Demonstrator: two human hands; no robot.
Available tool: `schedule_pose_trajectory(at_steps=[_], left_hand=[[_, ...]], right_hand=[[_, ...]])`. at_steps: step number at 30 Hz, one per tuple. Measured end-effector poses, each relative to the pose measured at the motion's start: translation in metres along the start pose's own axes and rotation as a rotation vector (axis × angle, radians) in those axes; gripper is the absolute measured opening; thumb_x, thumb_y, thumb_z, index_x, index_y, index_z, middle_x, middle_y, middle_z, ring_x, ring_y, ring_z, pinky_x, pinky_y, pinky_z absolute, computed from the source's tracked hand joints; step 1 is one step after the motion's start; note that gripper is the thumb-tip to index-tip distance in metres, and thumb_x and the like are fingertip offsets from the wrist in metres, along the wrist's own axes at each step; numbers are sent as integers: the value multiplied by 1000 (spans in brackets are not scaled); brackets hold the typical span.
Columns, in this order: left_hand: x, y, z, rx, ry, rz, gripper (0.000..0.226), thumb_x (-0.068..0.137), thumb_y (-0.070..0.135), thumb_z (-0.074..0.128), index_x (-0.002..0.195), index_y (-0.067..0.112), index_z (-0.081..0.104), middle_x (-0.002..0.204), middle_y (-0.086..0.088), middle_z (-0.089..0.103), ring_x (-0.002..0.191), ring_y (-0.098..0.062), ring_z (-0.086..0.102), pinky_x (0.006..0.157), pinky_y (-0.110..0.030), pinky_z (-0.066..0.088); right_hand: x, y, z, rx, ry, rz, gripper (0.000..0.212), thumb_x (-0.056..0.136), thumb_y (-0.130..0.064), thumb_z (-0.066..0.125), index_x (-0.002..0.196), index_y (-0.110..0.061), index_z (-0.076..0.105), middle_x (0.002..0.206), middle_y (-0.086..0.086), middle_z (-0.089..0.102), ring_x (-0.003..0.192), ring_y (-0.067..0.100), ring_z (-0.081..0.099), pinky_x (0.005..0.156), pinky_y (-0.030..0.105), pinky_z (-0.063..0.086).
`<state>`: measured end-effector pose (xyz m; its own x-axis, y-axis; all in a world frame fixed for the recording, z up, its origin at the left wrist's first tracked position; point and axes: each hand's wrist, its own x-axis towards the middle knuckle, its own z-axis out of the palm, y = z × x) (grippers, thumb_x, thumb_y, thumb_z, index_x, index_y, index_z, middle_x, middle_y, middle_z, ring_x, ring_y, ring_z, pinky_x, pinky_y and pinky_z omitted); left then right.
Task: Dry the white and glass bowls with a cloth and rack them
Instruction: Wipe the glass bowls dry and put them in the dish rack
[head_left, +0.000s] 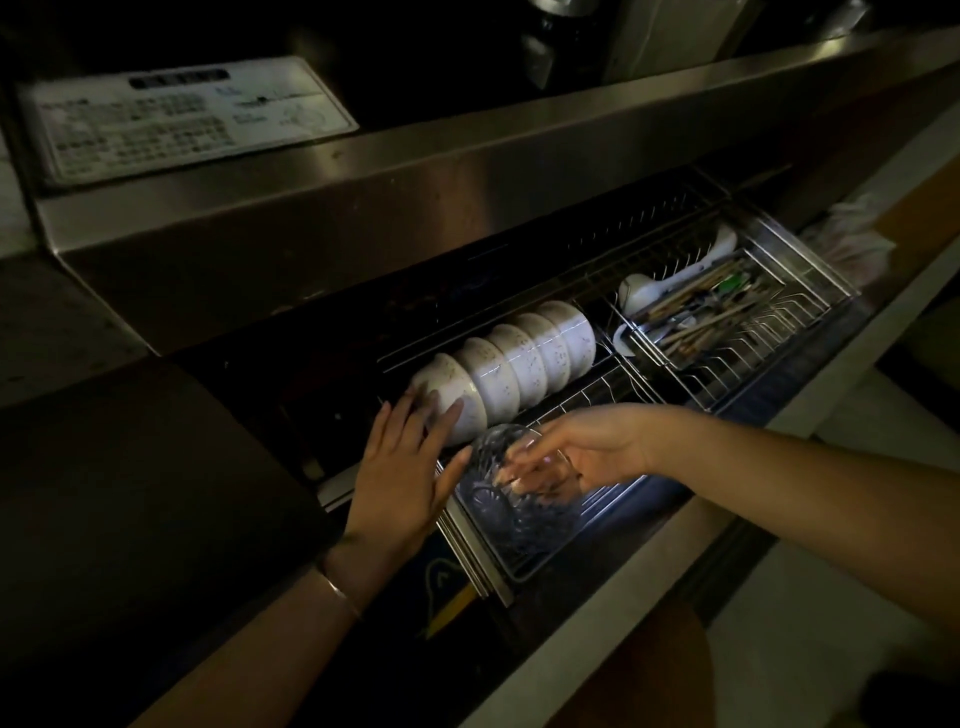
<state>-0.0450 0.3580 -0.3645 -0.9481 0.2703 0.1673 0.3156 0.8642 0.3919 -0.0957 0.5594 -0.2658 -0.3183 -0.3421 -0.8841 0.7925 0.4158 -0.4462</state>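
A pulled-out wire rack drawer (613, 395) holds a row of several white speckled bowls (524, 358) standing on edge. My left hand (410, 467) has straight fingers resting against the nearest white bowl (457, 400) at the row's left end. In front of that row, a cut-glass bowl (498, 493) sits tilted in the rack's near section. My right hand (576, 457) reaches in from the right, its fingers curled over the glass bowl's rim and showing through the glass. No cloth is in view.
A wire cutlery basket (727, 306) with chopsticks and white spoons fills the drawer's right side. A steel counter front (415, 187) overhangs the drawer, with a labelled white panel (176, 119) above. A crumpled plastic bag (852, 239) lies at the far right. The scene is dim.
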Motion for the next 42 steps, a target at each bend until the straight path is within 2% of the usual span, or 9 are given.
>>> schedule_pose_trajectory(at_steps=[10,15,20,24,27,31,35,37,42], left_hand=[[1,1,-2,22,-36,-16,67,99,57,10,142,19,45,134,-11,56,137,-26,27,116,-39,11],[2,1,-2,39,-47,-19,67,99,58,11,141,19,46,132,-11,57,136,-27,29,115,-40,14],[2,1,-2,70,-49,-15,68,99,58,10,139,18,48,131,-12,58,134,-27,30,114,-40,15],[2,2,-4,70,-81,-26,69,99,58,10,138,18,50,131,-13,57,133,-32,39,114,-40,15],[2,3,-8,85,-117,-7,71,98,59,10,136,16,52,130,-14,58,131,-33,44,114,-40,15],[3,3,-16,81,-199,2,76,97,62,7,135,16,54,130,-15,58,129,-35,48,113,-39,13],[5,11,-31,63,-205,8,99,82,74,-14,146,19,37,152,-9,36,144,-26,24,117,-33,3],[6,21,-50,-23,-253,-24,76,91,67,9,149,22,28,158,-1,24,147,-18,13,117,-29,7],[3,58,-125,-185,-173,71,49,98,50,35,142,30,39,143,3,48,126,-17,49,98,-28,39]], right_hand=[[29,2,3,-41,28,24,7,94,-12,55,91,-15,61,79,-5,69,77,8,62,80,24,49],[35,8,5,-99,48,-32,7,92,-7,57,96,-11,61,92,3,68,84,12,65,85,26,50],[37,9,5,-265,66,-73,24,90,-12,63,113,-6,58,110,11,67,98,18,63,97,34,46],[34,6,8,-463,102,-105,41,88,-22,67,123,-3,56,124,23,60,97,20,60,85,25,50],[26,2,6,-605,149,-146,36,87,-29,67,116,-10,60,113,10,67,104,20,65,92,30,51],[5,-4,2,-719,351,-303,35,86,-33,68,115,-14,62,116,2,65,105,13,58,80,19,42],[-24,-2,1,-610,513,-519,35,85,-33,69,116,-19,62,119,-1,64,113,13,57,100,33,42],[-42,-1,7,-575,595,-639,33,85,-29,69,115,-19,61,121,-1,62,113,12,58,101,34,45],[-103,-2,43,-333,732,-943,31,87,-22,65,116,-27,56,123,-11,57,102,-7,58,80,5,47]])
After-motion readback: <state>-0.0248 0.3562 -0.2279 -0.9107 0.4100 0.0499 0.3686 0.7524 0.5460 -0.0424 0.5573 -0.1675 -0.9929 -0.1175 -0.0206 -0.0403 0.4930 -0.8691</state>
